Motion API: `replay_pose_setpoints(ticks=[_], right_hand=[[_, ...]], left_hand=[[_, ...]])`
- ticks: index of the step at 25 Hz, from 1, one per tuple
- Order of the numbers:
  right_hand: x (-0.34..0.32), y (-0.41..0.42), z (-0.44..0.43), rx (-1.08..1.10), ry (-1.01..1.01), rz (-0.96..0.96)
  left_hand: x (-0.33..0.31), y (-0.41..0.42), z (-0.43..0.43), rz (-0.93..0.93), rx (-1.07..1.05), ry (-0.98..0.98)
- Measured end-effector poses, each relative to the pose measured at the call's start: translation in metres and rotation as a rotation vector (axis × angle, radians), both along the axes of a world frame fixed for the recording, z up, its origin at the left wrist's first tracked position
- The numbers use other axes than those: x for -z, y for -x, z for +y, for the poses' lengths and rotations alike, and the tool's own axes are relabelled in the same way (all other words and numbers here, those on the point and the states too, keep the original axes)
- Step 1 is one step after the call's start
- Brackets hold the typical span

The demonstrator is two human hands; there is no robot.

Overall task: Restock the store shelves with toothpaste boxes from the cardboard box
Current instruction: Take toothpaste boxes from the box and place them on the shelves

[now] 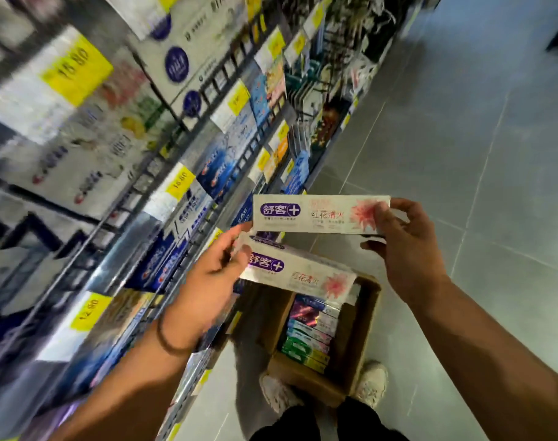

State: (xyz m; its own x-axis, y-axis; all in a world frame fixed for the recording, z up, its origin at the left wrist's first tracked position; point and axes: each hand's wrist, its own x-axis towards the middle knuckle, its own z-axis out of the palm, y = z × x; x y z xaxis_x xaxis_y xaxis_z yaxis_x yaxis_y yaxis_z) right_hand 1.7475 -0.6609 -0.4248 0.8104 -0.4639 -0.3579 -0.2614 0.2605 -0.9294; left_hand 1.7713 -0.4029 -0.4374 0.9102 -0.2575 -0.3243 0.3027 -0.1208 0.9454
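Observation:
Two white toothpaste boxes with a purple logo and a red flower are in my hands. My right hand [398, 243] pinches the right end of the upper box [316, 214], held level in front of the shelves. My left hand [214, 281] grips the left end of the lower box [296, 275], and its fingertips touch the upper box's left corner. Beneath them on the floor stands the open cardboard box [360, 354] with several coloured toothpaste boxes [309, 332] stacked inside.
Wire-fronted store shelves [163, 192] full of toothpaste boxes and yellow price tags run along the left. Grey tiled floor [462, 138] stretches to the right. My two shoes [371, 383] flank the near side of the cardboard box.

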Motion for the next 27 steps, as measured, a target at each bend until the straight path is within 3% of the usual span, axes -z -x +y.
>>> replay_pose_setpoints(ticks=[9,19,27], right_hand=[[-0.134,0.014,0.033,-0.110,-0.091,-0.151],[-0.222,0.042,0.094,-0.458,-0.181,-0.330],[-0.285,0.075,0.173,-0.669,-0.265,-0.329]], left_hand=[[-0.143,0.056,0.039,-0.217,-0.204,-0.058],[-0.232,0.160,0.079,-0.388,-0.492,-0.058],[-0.286,0.241,0.139,-0.464,-0.708,-0.100]])
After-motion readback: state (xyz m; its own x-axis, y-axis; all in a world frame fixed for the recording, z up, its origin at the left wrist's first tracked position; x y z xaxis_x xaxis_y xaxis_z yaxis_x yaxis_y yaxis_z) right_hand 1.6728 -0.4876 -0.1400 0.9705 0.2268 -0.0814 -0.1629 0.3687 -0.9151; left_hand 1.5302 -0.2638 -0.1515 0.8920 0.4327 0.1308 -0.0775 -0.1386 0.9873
